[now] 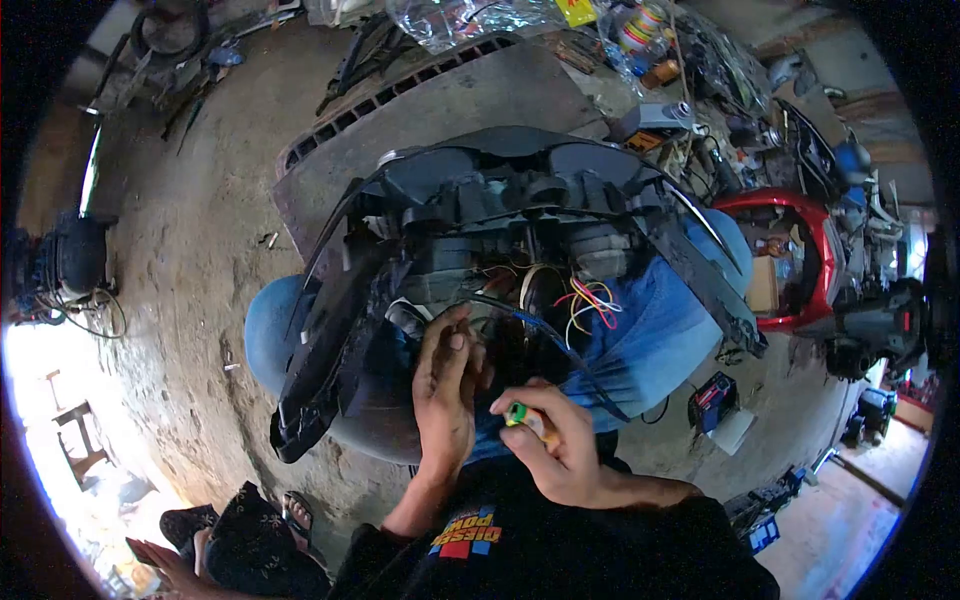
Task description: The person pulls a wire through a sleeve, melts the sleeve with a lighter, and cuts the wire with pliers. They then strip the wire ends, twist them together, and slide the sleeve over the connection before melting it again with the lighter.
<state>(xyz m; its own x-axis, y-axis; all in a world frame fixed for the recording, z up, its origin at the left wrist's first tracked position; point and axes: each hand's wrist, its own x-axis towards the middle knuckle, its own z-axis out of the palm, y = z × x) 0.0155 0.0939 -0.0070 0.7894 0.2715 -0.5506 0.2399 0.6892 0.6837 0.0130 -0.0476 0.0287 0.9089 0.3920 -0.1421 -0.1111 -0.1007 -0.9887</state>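
A large black plastic vehicle panel (480, 185) rests across the person's knees, its curved edge away from the body. My left hand (450, 380) is raised at the centre, fingers bent together near a dark wire; what they grip is hidden. My right hand (555, 440), just to its right, is wrapped round a lighter (530, 420) with a green top. A blue-black cable (545, 330) runs from near my left fingers down to the right. Loose red, yellow and white wires (595, 303) lie above the right thigh.
Beyond the panel is a flat board (440, 112) on the concrete floor. A red plastic frame (825, 260) lies at the right, near a small dark box (712, 400). Another person's hand (165, 565) and sandalled foot (298, 512) show at lower left. Clutter, bottles and plastic fill the upper right.
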